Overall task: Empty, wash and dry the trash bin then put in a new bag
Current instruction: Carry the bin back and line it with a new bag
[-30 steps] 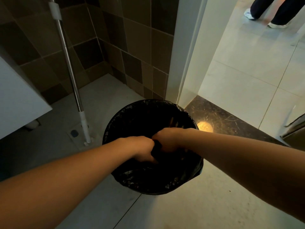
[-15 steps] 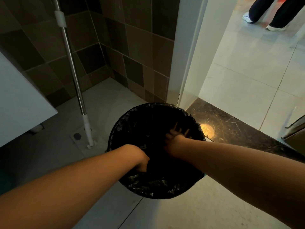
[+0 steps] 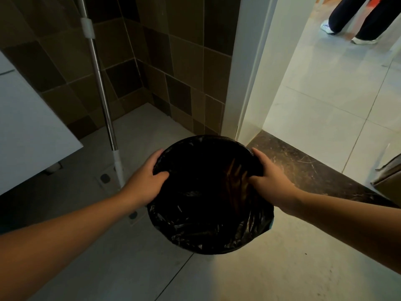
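Standing upright on the floor (image 3: 249, 276) between the two hands: a round trash bin (image 3: 270, 222), long axis vertical, mouth opening straight up toward the camera, lined with a black bag (image 3: 208, 227) whose crinkled plastic is draping over the rim all around. Clasping the bag at the rim on the bin's left side: the left hand (image 3: 144, 181), thumb hooked over the inner edge, fingers curled down the outside. Gripping the bag at the rim on the opposite side: the right hand (image 3: 271, 181), thumb outside, fingers (image 3: 236, 172) reaching inside and showing faintly through the dark plastic. Both hands clenched on the bag, neither released. Just left of the left hand, rising up and away: a metal mop pole (image 3: 102, 92) with a white lower end, standing on the grey floor near a small floor drain (image 3: 105, 177). Further left of that hand, jutting in: a white cabinet (image 3: 32, 131). Beyond both hands, closing in the corner: a wall of dark brown tiles (image 3: 173, 61). Just beyond the right hand, running diagonally: a dark marble threshold (image 3: 303, 168) at the foot of a white door frame (image 3: 251, 72). Further out past the right hand, stretching away in bright light: a pale tiled floor, with another person's legs (image 3: 355, 18) in dark trousers and white shoes standing well apart from the bin.
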